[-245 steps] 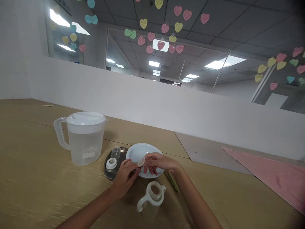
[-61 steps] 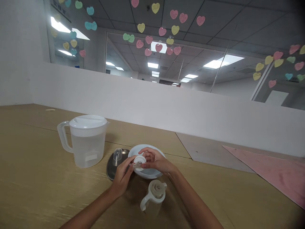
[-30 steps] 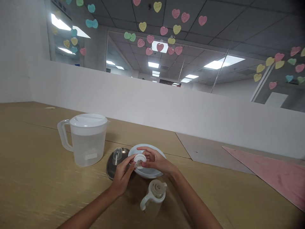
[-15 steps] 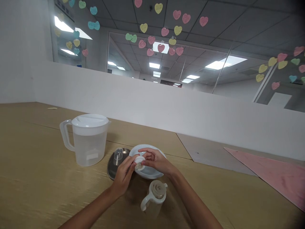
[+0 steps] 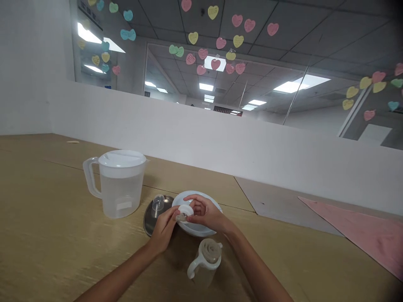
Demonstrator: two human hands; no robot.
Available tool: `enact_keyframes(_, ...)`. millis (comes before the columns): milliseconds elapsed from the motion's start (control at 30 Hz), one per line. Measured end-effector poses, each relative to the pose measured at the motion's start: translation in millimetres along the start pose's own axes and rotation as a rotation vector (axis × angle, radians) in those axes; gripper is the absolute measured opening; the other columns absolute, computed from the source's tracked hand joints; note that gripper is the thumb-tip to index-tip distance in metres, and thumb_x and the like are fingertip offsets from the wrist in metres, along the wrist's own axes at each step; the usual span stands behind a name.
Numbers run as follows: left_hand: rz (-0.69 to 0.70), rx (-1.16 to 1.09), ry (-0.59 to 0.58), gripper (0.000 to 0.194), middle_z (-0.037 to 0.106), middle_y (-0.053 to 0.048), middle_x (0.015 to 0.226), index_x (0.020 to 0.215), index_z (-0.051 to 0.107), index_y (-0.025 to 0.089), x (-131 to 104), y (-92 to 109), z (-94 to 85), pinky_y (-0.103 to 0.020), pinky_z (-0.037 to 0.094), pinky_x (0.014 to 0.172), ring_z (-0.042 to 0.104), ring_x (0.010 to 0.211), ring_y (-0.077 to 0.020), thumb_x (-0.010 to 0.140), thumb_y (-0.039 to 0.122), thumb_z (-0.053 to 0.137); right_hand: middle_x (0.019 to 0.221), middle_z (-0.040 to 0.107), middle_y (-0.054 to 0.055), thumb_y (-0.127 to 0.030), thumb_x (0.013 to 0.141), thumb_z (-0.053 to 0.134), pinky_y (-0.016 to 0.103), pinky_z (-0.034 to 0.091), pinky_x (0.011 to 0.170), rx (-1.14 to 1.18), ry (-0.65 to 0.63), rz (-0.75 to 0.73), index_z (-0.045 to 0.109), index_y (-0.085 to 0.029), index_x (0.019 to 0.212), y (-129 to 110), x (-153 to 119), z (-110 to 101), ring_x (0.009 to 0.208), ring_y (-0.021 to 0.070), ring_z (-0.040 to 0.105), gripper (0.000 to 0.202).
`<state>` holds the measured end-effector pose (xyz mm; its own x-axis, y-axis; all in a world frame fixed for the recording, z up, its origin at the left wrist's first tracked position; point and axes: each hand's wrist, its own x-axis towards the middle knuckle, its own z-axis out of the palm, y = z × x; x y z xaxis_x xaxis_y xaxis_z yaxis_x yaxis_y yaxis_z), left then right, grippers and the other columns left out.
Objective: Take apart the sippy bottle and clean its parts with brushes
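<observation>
Over the front of a white bowl (image 5: 195,230), both hands meet on a small white ring (image 5: 185,209) with a translucent, teat-like piece (image 5: 181,217) at its lower side. My left hand (image 5: 164,226) pinches that piece from the left. On the right, my right hand (image 5: 206,213) grips the ring with thumb and fingers, the forefinger stretched above it. A white-handled bottle (image 5: 206,260) stands upright just below the hands, its round top showing rings. To their left, a clear dome-shaped cap (image 5: 158,204) rests on a dark metal tray (image 5: 149,222).
A large translucent pitcher (image 5: 122,188) with a white lid and handle stands left of the tray. Farther right lie a grey sheet (image 5: 277,203) and a pink sheet (image 5: 362,226) on the tan table (image 5: 63,218). A low white wall (image 5: 189,126) runs behind.
The ring has tilted between my hands, and the translucent piece now points lower left. The whole view has shifted slightly; the pitcher, tray, bowl and bottle stay put.
</observation>
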<state>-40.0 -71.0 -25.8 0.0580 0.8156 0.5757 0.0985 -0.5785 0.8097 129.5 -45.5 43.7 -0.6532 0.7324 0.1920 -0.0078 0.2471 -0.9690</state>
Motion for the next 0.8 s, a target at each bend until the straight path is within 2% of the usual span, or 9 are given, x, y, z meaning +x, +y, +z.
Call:
enact_keyframes(133, 0.042, 0.056, 0.082, 0.038, 0.069, -0.007, 0.096, 0.104, 0.065, 0.014, 0.3, 2.9, -1.0, -0.029, 0.046, 0.078, 0.061, 0.085, -0.0216, 0.091, 0.042, 0.042, 0.080, 0.056, -0.003, -0.027, 0.061, 0.080, 0.026, 0.047, 0.072, 0.040, 0.068, 0.065, 0.053, -0.024, 0.114, 0.2, -0.7, 3.6, 0.077, 0.0122, 0.058, 0.059)
enact_keyframes(300, 0.098, 0.128, 0.085, 0.033, 0.068, -0.006, 0.093, 0.101, 0.065, 0.016, -1.6, -3.0, -1.3, -0.028, 0.046, 0.076, 0.061, 0.082, -0.0202, 0.090, 0.039, 0.043, 0.102, 0.054, 0.000, -0.031, 0.062, 0.079, 0.025, 0.047, 0.071, 0.003, 0.134, 0.109, 0.051, -0.028, 0.116, 0.0, -1.9, 0.4, 0.073, 0.0092, 0.058, 0.062)
enact_keyframes(467, 0.131, 0.186, 0.035, 0.030, 0.066, -0.006, 0.091, 0.104, 0.063, 0.017, -2.6, -3.1, -0.6, -0.026, 0.044, 0.076, 0.060, 0.083, -0.0190, 0.091, 0.036, 0.043, 0.082, 0.056, -0.002, -0.027, 0.063, 0.078, 0.025, 0.048, 0.073, 0.014, 0.021, 0.047, 0.056, -0.023, 0.107, 2.8, 0.3, -2.9, 0.078, 0.0115, 0.058, 0.049)
enact_keyframes(800, 0.163, 0.245, 0.011, 0.031, 0.065, -0.005, 0.088, 0.104, 0.062, 0.019, -5.1, 0.3, 0.1, -0.026, 0.044, 0.075, 0.058, 0.081, -0.0188, 0.093, 0.037, 0.040, 0.077, 0.060, -0.002, -0.025, 0.062, 0.079, 0.025, 0.047, 0.070, 0.007, -0.005, 0.058, 0.057, -0.019, 0.097, 1.6, -1.1, -4.0, 0.074, 0.0110, 0.059, 0.042)
